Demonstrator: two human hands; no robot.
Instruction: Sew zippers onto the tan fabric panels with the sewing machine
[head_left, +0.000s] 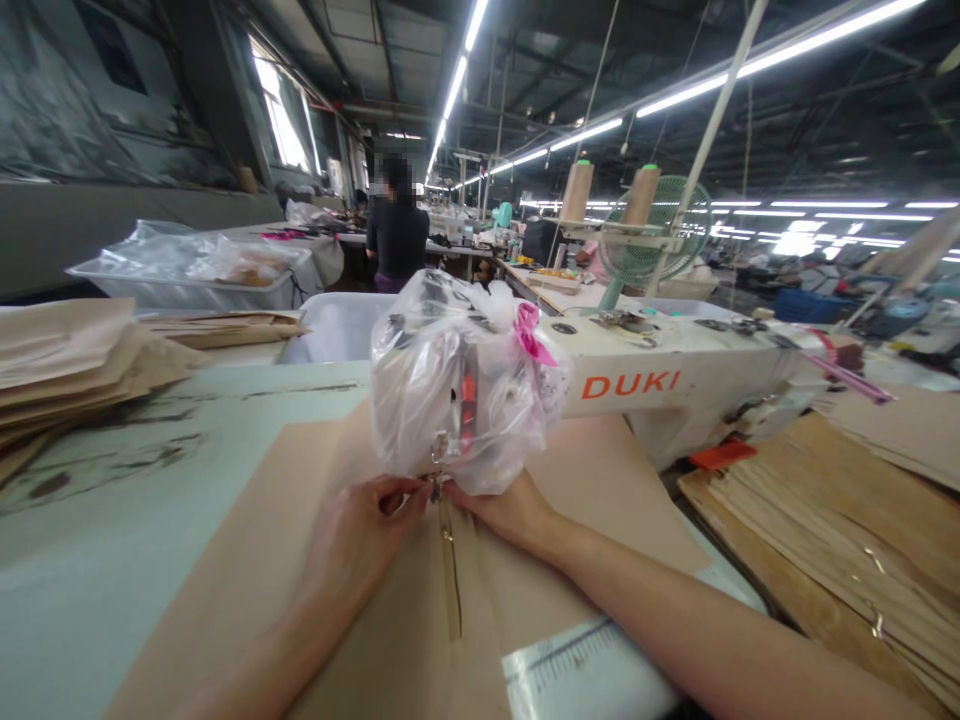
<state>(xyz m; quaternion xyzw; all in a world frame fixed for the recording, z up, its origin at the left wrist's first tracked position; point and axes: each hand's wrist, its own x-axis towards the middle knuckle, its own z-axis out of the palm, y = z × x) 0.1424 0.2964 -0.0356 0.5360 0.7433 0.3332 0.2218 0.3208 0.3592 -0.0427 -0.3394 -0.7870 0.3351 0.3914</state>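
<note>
A white sewing machine (675,385) marked DUKI lies across the table, its head wrapped in clear plastic (457,385) tied with a pink ribbon (531,335). Under its needle lies tan fabric (300,560) with a zipper (450,580) running toward me. My left hand (360,540) rests on the fabric left of the needle, fingers curled and pinching at the zipper's top. My right hand (510,510) lies on the fabric right of the needle, its fingers hidden under the plastic.
Stacks of tan fabric pieces lie at the left (75,360) and right (840,530). White bins (187,285) stand behind the table. A green fan (652,235) and two thread cones (577,190) rise behind the machine. A person in black (397,235) stands farther back.
</note>
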